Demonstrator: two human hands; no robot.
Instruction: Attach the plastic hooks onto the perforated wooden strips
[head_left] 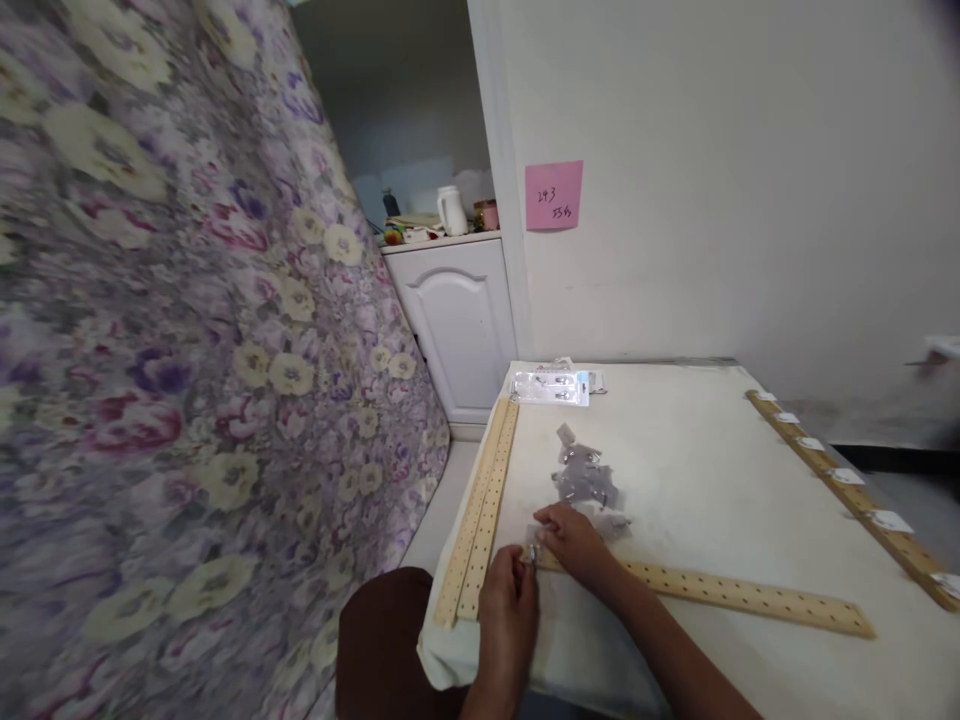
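Near the front left of the table, my left hand (510,605) is closed in a pinch at the left end of a perforated wooden strip (739,594). A small silvery metal piece (533,553) shows at its fingertips. Just beyond it, my right hand (574,541) is also pinched, its fingertips beside a small translucent piece (534,534); what they grip is hidden. Past my right hand lies a pile of small clear plastic bags (585,482) with tiny shiny contents, too small to name.
Two more perforated strips (484,515) lie along the table's left edge. Clear packaging (551,388) rests at the back left. A strip bearing several white cards (847,477) runs along the right side. A floral curtain (225,350) hangs at left; a brown seat (382,640) stands below.
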